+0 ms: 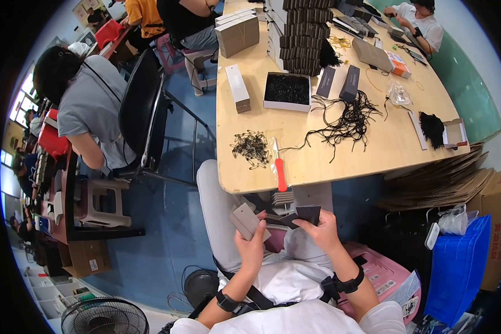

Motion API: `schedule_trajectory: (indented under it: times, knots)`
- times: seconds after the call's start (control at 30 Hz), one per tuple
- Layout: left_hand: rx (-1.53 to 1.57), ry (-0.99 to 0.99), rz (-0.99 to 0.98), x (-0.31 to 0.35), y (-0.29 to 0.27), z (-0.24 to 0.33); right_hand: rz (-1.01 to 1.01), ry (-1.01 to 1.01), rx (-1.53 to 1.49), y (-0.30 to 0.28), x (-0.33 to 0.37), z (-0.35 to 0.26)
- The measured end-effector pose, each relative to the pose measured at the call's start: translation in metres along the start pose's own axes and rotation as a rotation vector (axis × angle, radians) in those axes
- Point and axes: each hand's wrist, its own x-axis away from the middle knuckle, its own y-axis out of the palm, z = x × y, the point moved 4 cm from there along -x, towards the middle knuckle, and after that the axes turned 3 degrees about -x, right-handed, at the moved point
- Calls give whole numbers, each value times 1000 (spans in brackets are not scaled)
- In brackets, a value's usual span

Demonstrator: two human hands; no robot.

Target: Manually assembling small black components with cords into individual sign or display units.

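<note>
Above my lap, my left hand [251,244] is closed round a small stack of grey hang tags [242,219], each with a small hole near one end. Across from it, my right hand [324,230] pinches dark hang tags [309,212], partly fanned out. One dark tag reaches over toward my left fingers; whether they touch it, I cannot tell. On the table edge ahead lie a pile of small safety pins [251,148] and a red-handled tool [279,167]. Loose black cords [348,119] spread out to their right.
A wooden table [234,181] stands ahead, bearing a tall stack of dark tags [300,39], a white box of black pieces [286,106] and a tag bundle [237,89]. A black chair [142,111] and seated co-worker [97,92] are left. A blue bin [459,273] stands right.
</note>
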Motion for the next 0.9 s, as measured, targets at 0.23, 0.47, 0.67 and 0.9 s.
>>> schedule_trajectory:
  times: [0.23, 0.47, 0.67, 0.9]
  knots:
    - [30, -60, -164, 8, -11, 5, 9, -68, 72, -4, -2, -1]
    - [53, -65, -244, 15, -5, 0, 39, -39, 12, 4, -4, 3]
    - [-209, 217, -328, 14, -6, -6, 54, -18, -25, 5, -9, 10]
    - [-143, -24, -340, 16, 16, -2, 121, 88, -264, 4, -11, 9]
